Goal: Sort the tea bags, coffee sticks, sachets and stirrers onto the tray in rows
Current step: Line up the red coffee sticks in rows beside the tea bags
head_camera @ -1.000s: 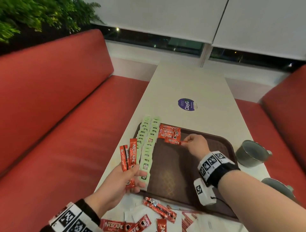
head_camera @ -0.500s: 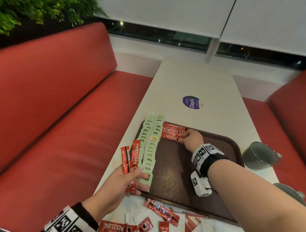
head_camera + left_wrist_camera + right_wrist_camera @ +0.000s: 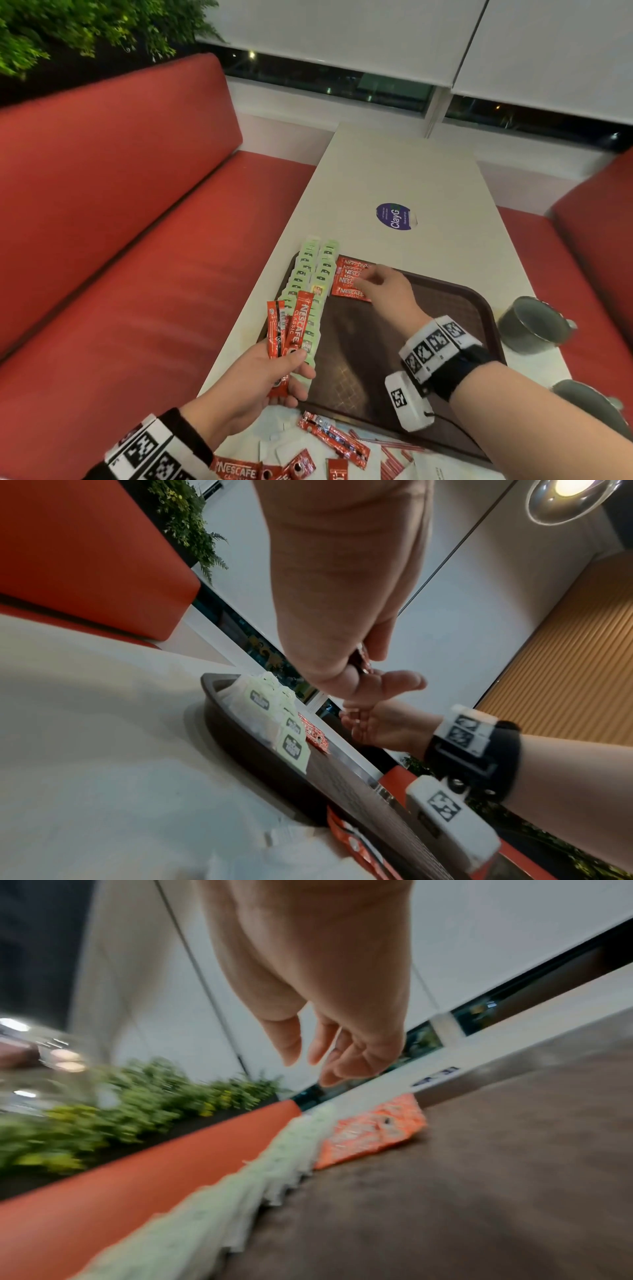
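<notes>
A dark brown tray (image 3: 455,301) lies on the white table. Two rows of pale green tea bags (image 3: 311,274) run along its left side, and a short row of red coffee sticks (image 3: 349,279) lies at the far left corner. My left hand (image 3: 274,373) holds two red coffee sticks (image 3: 291,329) upright over the tray's left edge. My right hand (image 3: 380,284) hovers over the laid coffee sticks (image 3: 373,1131) with its fingers loose and nothing in them; in the right wrist view the fingertips (image 3: 329,1069) hang above the sticks.
More red coffee sticks (image 3: 335,438), white sachets (image 3: 284,448) and thin red stirrers (image 3: 394,455) lie loose on the table in front of the tray. Two grey cups (image 3: 531,325) stand to the right. Red benches flank the table; a round sticker (image 3: 395,216) sits farther back.
My right hand has let go of the coffee stick it was laying in the row and lifted slightly. The left hand still holds its two sticks.
</notes>
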